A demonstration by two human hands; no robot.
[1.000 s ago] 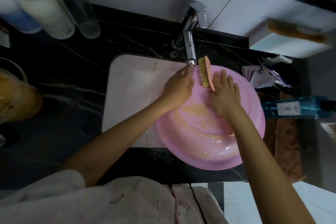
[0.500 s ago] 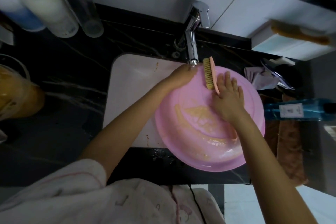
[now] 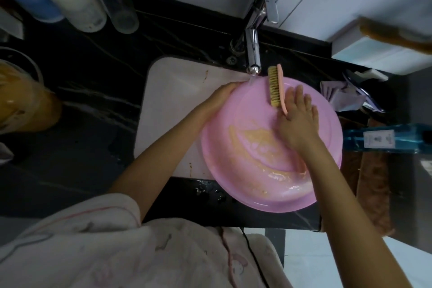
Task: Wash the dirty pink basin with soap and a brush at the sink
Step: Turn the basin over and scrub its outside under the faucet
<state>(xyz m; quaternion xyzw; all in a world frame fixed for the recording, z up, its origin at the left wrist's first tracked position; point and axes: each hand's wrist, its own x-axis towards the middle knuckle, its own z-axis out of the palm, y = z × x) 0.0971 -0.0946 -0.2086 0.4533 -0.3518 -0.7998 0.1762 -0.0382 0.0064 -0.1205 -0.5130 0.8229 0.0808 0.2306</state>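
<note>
Right hand (image 3: 297, 121) holds the brush (image 3: 275, 87) over the pink basin (image 3: 264, 177); left hand (image 3: 222, 98) grips the basin's far rim.
Fingers of the right hand lie along the brush's pink back, bristles facing left, just beside the tap (image 3: 253, 54) spout. The basin sits tilted across the right side of the white sink (image 3: 173, 100), overhanging the dark bench (image 3: 70, 100), with yellowish grime smeared inside. A blue bottle (image 3: 385, 139) lies just beside it on the right.
</note>
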